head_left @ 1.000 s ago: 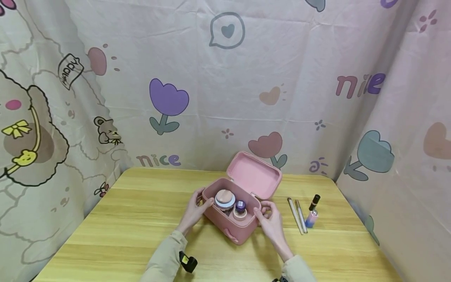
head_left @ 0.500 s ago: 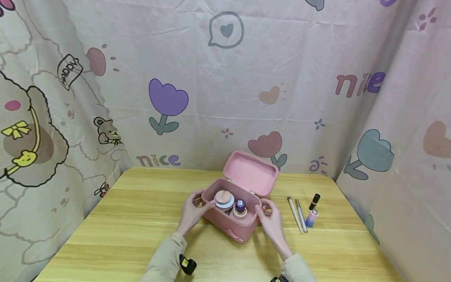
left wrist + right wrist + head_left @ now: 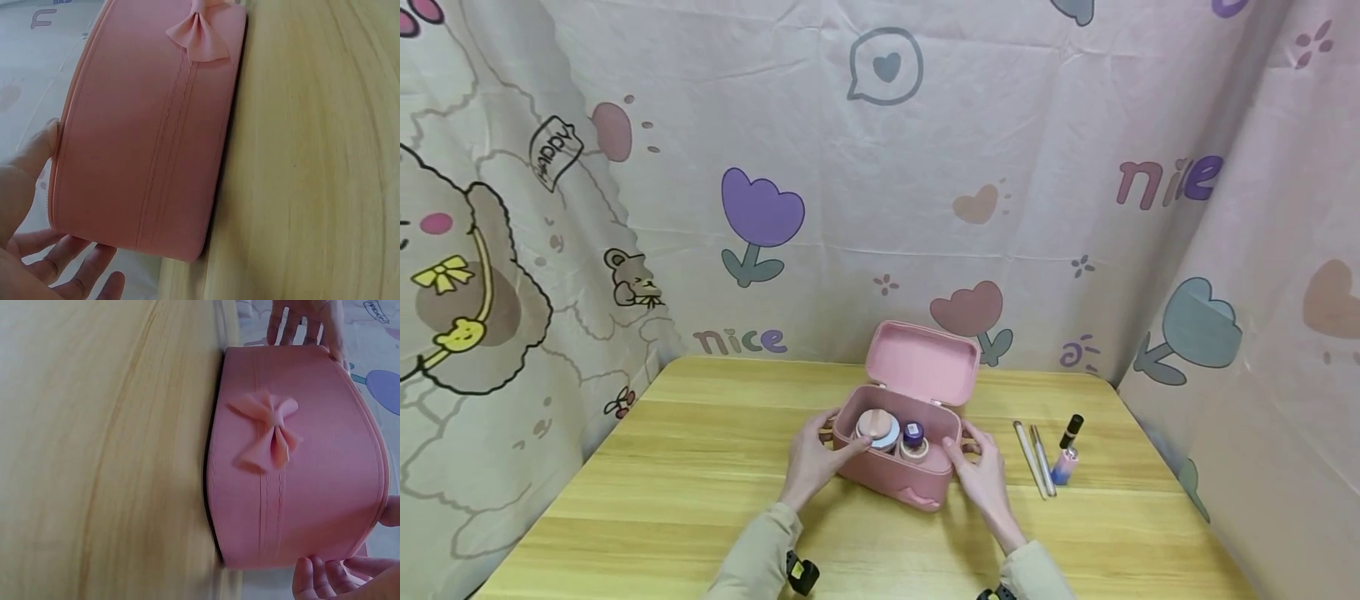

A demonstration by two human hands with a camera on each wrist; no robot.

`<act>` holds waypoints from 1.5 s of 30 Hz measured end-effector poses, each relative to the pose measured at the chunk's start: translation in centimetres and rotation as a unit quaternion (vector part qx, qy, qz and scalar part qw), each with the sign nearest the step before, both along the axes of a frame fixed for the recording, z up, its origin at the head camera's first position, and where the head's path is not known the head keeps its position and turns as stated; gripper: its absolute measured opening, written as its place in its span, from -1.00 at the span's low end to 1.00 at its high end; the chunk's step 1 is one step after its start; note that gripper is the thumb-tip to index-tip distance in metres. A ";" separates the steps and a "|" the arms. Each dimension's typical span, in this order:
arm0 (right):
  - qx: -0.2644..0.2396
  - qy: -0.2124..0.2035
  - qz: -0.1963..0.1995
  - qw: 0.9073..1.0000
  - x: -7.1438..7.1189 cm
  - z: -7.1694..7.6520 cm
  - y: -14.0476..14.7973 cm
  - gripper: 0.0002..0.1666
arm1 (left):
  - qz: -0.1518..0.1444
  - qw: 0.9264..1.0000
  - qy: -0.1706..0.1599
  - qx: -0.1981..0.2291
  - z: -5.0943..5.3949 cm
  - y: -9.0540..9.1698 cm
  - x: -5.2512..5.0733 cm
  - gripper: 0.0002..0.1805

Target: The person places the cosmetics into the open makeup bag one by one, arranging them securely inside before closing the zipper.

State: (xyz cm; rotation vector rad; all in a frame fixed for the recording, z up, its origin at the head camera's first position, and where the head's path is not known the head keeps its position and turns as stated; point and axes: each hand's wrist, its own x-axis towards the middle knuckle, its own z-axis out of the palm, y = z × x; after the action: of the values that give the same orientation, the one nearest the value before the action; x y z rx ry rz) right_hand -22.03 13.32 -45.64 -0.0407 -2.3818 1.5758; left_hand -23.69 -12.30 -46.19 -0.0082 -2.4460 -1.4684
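A pink cosmetic case (image 3: 887, 475) stands on the table, its lid (image 3: 923, 362) tipped back on hinges. My left hand (image 3: 817, 460) grips the left end, thumb at the rim and fingers against the end wall. On the right end, my right hand (image 3: 982, 477) holds the case likewise, with its thumb over the rim. Inside, at the left, a pale pink puff (image 3: 874, 422) lies on a round white container. Beside it a purple-capped jar (image 3: 913, 432) sits by a round beige container (image 3: 914, 452). A pink bow (image 3: 272, 428) decorates the front wall.
To the right of the case, two slim brushes (image 3: 1031, 461) lie side by side on the wooden table (image 3: 700, 483). A small pink-and-blue bottle (image 3: 1064, 467) with a black top (image 3: 1072, 431) is just beyond them. Printed curtains (image 3: 850, 208) enclose the back and sides.
Both hands have turned the case so its front faces more squarely toward me. The raised lid has swung left with it, while the brushes and bottle stay put.
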 end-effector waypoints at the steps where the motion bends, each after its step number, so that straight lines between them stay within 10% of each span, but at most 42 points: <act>1: -0.001 0.002 0.001 1.000 0.0 0.0 0.0 -0.35 | -0.002 1.000 0.002 -0.006 0.0 0.0 0.0 -0.14; 26: 0.015 0.011 0.066 0.998 -2.0 -0.4 1.5 -0.45 | -0.038 0.998 0.017 0.046 -0.1 -0.9 0.9 -0.90; 45: 0.039 0.011 0.110 0.993 -3.9 -0.6 3.0 -0.47 | -0.170 0.966 -0.090 0.173 0.6 -2.7 -2.5 -0.01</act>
State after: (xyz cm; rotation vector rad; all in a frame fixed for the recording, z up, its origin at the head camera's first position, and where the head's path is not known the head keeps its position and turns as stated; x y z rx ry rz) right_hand -25.90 16.33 -46.29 0.2619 -2.5001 1.5638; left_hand -26.14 -15.00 -45.57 -0.2419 -2.3728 -2.1173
